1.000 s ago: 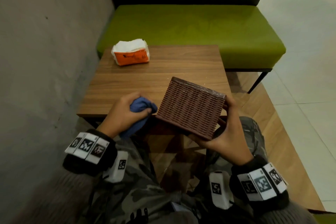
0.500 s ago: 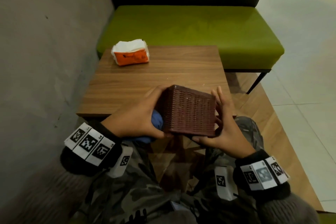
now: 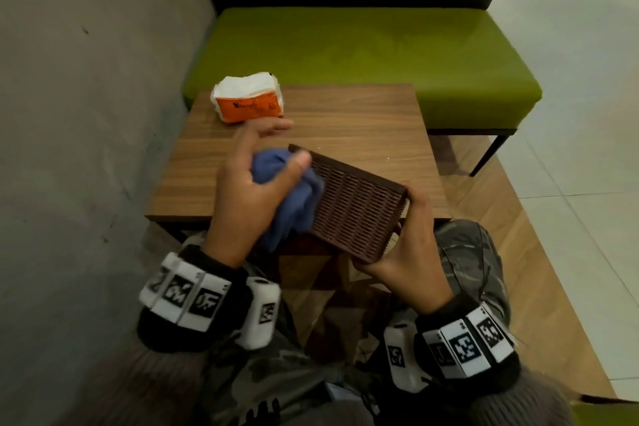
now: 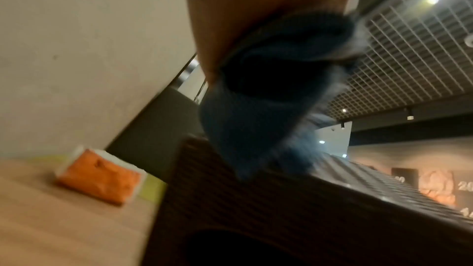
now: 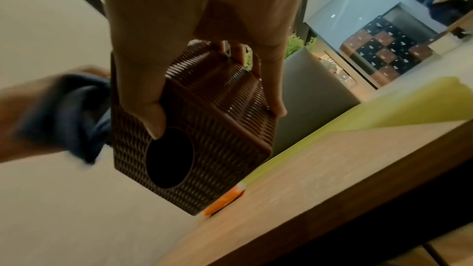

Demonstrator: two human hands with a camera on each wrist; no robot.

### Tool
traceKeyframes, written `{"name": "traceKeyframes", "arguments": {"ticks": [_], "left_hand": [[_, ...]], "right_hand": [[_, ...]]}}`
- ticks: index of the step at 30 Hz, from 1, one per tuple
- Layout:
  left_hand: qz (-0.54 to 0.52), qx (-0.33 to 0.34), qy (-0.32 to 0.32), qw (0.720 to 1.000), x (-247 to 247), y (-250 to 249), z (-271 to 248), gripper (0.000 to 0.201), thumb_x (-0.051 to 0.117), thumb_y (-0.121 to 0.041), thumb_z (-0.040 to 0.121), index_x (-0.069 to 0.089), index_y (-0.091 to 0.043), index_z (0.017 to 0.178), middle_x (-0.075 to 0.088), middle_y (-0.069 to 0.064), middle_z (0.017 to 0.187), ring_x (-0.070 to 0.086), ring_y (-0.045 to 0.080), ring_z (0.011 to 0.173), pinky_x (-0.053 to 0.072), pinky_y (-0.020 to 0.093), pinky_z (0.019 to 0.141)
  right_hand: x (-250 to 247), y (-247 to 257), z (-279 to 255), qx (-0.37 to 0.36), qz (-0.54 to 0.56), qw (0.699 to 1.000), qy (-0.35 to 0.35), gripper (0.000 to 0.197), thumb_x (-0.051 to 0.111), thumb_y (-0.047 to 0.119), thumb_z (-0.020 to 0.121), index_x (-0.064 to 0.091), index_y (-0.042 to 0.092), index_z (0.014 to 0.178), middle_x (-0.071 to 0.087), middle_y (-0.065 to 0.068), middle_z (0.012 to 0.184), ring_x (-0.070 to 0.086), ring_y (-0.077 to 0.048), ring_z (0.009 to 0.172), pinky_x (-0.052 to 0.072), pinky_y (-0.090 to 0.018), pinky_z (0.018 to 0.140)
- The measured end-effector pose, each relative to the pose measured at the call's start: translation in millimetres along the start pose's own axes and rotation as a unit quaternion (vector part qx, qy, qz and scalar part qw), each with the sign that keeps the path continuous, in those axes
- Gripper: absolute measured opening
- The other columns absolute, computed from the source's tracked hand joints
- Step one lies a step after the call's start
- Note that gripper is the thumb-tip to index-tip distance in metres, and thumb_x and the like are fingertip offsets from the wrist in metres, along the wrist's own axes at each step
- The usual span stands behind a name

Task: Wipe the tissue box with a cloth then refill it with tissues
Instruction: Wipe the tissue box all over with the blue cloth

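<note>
The green bench (image 3: 363,55) stands behind the wooden worktop (image 3: 345,121). Above the worktop's near edge, clear of it, the brown woven tissue box (image 3: 352,207) is tilted, held by the right hand (image 3: 411,239), thumb beside its round opening and fingers (image 5: 275,80) curled round the far side. The left hand (image 3: 249,190) grips the bunched blue cloth (image 3: 290,197) against the box's left end. The orange tissue pack (image 3: 247,102) lies at the far left corner.

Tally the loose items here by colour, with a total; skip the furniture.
Brown: 1, box, held by the right hand.
Blue: 1, cloth, held by the left hand.
Orange and white: 1, tissue pack.
Total: 3
</note>
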State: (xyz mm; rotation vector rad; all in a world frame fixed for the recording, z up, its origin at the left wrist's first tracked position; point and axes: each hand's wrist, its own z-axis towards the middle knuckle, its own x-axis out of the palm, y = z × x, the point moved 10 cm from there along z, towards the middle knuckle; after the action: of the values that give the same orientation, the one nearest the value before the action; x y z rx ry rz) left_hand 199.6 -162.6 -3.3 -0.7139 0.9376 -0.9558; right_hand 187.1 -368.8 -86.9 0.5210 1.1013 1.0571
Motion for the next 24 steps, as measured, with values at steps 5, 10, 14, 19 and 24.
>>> {"name": "traceKeyframes", "arguments": {"ticks": [5, 10, 14, 19, 24], "left_hand": [[0.141, 0.216, 0.072, 0.964, 78, -55, -48, 0.029, 0.067, -0.030, 0.085, 0.060, -0.014, 0.108, 0.058, 0.009, 0.120, 0.053, 0.021, 0.111, 0.043, 0.036, 0.095], [0.207, 0.269, 0.083, 0.937, 62, -13, -59, 0.038, 0.062, -0.031, 0.084, 0.051, -0.019, 0.118, 0.044, 0.008, 0.131, 0.045, 0.025, 0.123, 0.036, 0.046, 0.106], [0.087, -0.019, -0.141, 0.986, -8, 46, -16, 0.019, 0.063, -0.023, 0.088, 0.061, -0.011, 0.103, 0.061, 0.011, 0.108, 0.058, 0.017, 0.103, 0.048, 0.040, 0.091], [0.135, 0.182, 0.011, 0.974, 58, -34, -27, 0.018, 0.068, -0.016, 0.085, 0.067, -0.009, 0.101, 0.060, 0.011, 0.116, 0.056, 0.021, 0.113, 0.042, 0.031, 0.101], [0.130, 0.254, 0.118, 0.951, 77, -41, -24, 0.016, 0.066, -0.013, 0.086, 0.068, -0.002, 0.098, 0.063, 0.013, 0.112, 0.059, 0.023, 0.106, 0.045, 0.031, 0.096]], "right_hand": [[27, -23, -3, 0.058, 0.050, 0.997, 0.029, 0.088, 0.072, 0.049, 0.060, 0.032, 0.028, 0.135, 0.041, 0.004, 0.135, 0.048, -0.017, 0.123, 0.048, -0.033, 0.098], [-2, -6, 4, -0.008, -0.009, 1.000, -0.014, 0.095, 0.077, 0.052, 0.059, 0.029, 0.023, 0.136, 0.040, 0.001, 0.134, 0.044, -0.015, 0.123, 0.046, -0.040, 0.101], [-4, 14, 3, -0.054, -0.033, 0.998, -0.025, 0.092, 0.078, 0.053, 0.063, 0.030, 0.022, 0.136, 0.032, 0.027, 0.125, 0.039, -0.002, 0.119, 0.047, -0.046, 0.095], [18, 14, 8, -0.070, -0.111, 0.990, 0.042, 0.089, 0.073, 0.048, 0.071, 0.033, 0.007, 0.139, 0.041, -0.013, 0.140, 0.039, -0.027, 0.130, 0.033, -0.032, 0.111], [13, 19, 4, -0.098, -0.095, 0.990, 0.027, 0.086, 0.075, 0.043, 0.072, 0.034, 0.005, 0.138, 0.044, -0.016, 0.136, 0.041, -0.027, 0.128, 0.030, -0.033, 0.113]]}}
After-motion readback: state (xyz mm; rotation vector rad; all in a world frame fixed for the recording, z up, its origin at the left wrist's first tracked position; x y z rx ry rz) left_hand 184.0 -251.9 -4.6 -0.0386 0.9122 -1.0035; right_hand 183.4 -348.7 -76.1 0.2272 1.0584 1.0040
